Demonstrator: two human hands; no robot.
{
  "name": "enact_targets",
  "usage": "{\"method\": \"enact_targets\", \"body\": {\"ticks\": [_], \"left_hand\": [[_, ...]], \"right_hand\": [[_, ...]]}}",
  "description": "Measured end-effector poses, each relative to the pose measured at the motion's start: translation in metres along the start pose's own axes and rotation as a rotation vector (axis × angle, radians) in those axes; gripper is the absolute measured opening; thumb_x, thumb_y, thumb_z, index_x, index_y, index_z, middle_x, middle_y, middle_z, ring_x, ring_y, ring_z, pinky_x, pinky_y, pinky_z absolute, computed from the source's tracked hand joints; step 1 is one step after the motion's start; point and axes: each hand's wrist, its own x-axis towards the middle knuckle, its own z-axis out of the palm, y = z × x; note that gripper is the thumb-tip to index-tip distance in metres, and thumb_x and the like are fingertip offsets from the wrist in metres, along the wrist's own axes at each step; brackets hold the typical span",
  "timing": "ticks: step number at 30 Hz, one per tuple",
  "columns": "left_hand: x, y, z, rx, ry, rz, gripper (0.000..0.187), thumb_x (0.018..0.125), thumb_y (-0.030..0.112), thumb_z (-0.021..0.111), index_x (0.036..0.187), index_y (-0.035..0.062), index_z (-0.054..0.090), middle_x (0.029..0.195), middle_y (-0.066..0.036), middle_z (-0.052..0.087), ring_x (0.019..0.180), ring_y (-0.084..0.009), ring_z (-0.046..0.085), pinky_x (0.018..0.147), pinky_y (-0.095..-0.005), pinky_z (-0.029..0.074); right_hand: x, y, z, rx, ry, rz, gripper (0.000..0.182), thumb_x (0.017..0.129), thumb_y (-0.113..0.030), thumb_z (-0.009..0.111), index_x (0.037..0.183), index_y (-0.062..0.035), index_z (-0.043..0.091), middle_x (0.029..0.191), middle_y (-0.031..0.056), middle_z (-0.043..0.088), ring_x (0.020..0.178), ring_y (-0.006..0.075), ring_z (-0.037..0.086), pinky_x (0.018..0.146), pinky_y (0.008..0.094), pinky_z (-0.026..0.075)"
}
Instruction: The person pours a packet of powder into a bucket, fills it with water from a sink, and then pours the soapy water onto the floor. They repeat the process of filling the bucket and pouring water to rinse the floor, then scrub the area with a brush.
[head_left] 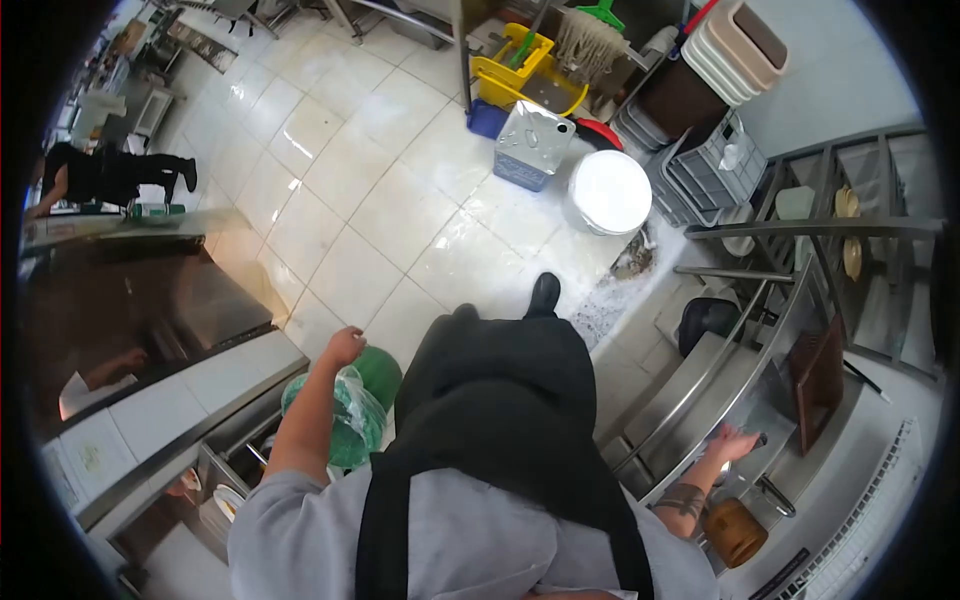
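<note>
My left hand [347, 345] hangs beside my apron with its fingers curled in, and nothing shows in it. Below it stands a green bin [378, 380] with a clear plastic liner [352, 405]. Over the steel counter [715, 385] on my right, my right hand [735, 443] is closed. A small dark end [762, 440] sticks out past its fingers; the rest of that thing is hidden. Near my right forearm is a brown, jar-like container [735, 532]. A brown tray-like panel [817, 385] leans beyond the hand.
Ahead on the wet tiled floor [350, 200] stand a white lidded bucket [610, 192], a square tin [533, 145] and a yellow mop bucket [515, 65]. Grey crates [715, 165] and a metal rack [830, 230] are at right. A co-worker [110, 175] is at far left.
</note>
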Motion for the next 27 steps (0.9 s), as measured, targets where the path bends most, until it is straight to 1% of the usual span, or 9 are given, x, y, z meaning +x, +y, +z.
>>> {"method": "enact_targets", "body": {"ticks": [4,6,10,12,16,18,23,26,27], "left_hand": [[-0.024,0.053,0.024,0.207,-0.013,0.005,0.038,0.084,0.018,0.058,0.115,-0.0009,0.065,0.085,-0.017,0.071,0.073,-0.0276,0.069,0.073,-0.0363,0.054],[-0.037,0.089,0.051,0.076,-0.089,-0.137,0.035,0.084,0.017,0.056,0.113,-0.0004,0.066,0.088,-0.016,0.071,0.076,-0.0308,0.068,0.075,-0.0389,0.054],[-0.038,0.049,0.116,0.429,-0.273,0.466,0.036,0.088,0.013,0.055,0.119,-0.0025,0.062,0.091,-0.014,0.069,0.081,-0.0232,0.067,0.076,-0.0350,0.053],[-0.061,0.113,0.143,-0.185,-0.228,-0.344,0.034,0.090,0.011,0.054,0.121,-0.0033,0.060,0.088,-0.010,0.067,0.079,-0.0178,0.065,0.075,-0.0313,0.052],[-0.086,0.156,0.179,-0.320,-0.201,-0.544,0.033,0.092,0.014,0.055,0.119,-0.0026,0.060,0.084,-0.008,0.066,0.076,-0.0147,0.064,0.073,-0.0291,0.051],[-0.091,0.149,0.199,-0.446,-0.159,-0.576,0.034,0.092,0.016,0.056,0.120,-0.0024,0.060,0.083,-0.008,0.066,0.075,-0.0141,0.064,0.073,-0.0285,0.051],[-0.093,0.170,0.225,-0.228,-0.183,-0.536,0.035,0.094,0.021,0.055,0.123,0.0004,0.059,0.089,-0.008,0.068,0.078,-0.0147,0.066,0.073,-0.0294,0.052],[-0.088,0.193,0.223,-0.223,-0.209,-0.455,0.036,0.094,0.020,0.053,0.124,0.0005,0.058,0.093,-0.009,0.070,0.080,-0.0155,0.066,0.073,-0.0293,0.053],[-0.086,0.206,0.218,-0.225,-0.195,-0.445,0.037,0.093,0.022,0.054,0.123,0.0013,0.059,0.092,-0.009,0.070,0.081,-0.0158,0.068,0.076,-0.0298,0.053]], "right_hand": [[-0.083,0.069,0.158,-0.299,-0.765,-0.338,0.039,0.098,-0.030,0.049,0.130,-0.0084,0.053,0.105,0.0063,0.061,0.083,0.0130,0.057,0.067,0.0280,0.051],[-0.106,0.161,0.244,-0.371,-0.901,0.102,0.043,0.099,-0.034,0.047,0.131,-0.0059,0.052,0.111,0.0103,0.060,0.089,0.0195,0.058,0.070,0.0351,0.053],[-0.126,0.361,0.355,-0.415,-1.195,0.806,0.080,0.095,-0.063,0.042,0.146,-0.0017,0.032,0.134,0.0220,0.050,0.115,0.0332,0.054,0.093,0.0468,0.049],[-0.122,0.454,0.398,-0.287,-0.963,1.114,0.097,0.090,-0.075,0.036,0.150,-0.0010,0.020,0.146,0.0262,0.037,0.134,0.0395,0.040,0.107,0.0538,0.038],[-0.153,0.477,0.485,-0.043,-0.396,1.348,0.088,0.092,-0.069,0.040,0.150,-0.0034,0.026,0.149,0.0242,0.035,0.137,0.0399,0.036,0.109,0.0572,0.036],[-0.141,0.518,0.508,0.451,-0.791,1.147,0.070,0.094,-0.056,0.043,0.142,-0.0057,0.042,0.146,0.0183,0.043,0.135,0.0375,0.040,0.106,0.0564,0.040],[-0.110,0.523,0.526,0.040,-0.338,1.075,0.051,0.095,-0.041,0.044,0.135,-0.0106,0.052,0.140,0.0064,0.053,0.127,0.0325,0.050,0.100,0.0545,0.047],[-0.034,0.552,0.505,-1.140,-0.804,0.052,0.038,0.093,-0.027,0.055,0.124,-0.0062,0.056,0.123,0.0084,0.063,0.107,0.0292,0.064,0.083,0.0358,0.056],[-0.034,0.521,0.515,-1.012,-0.752,0.115,0.034,0.092,-0.025,0.056,0.119,-0.0047,0.058,0.114,0.0090,0.064,0.098,0.0277,0.065,0.077,0.0336,0.056]]}}
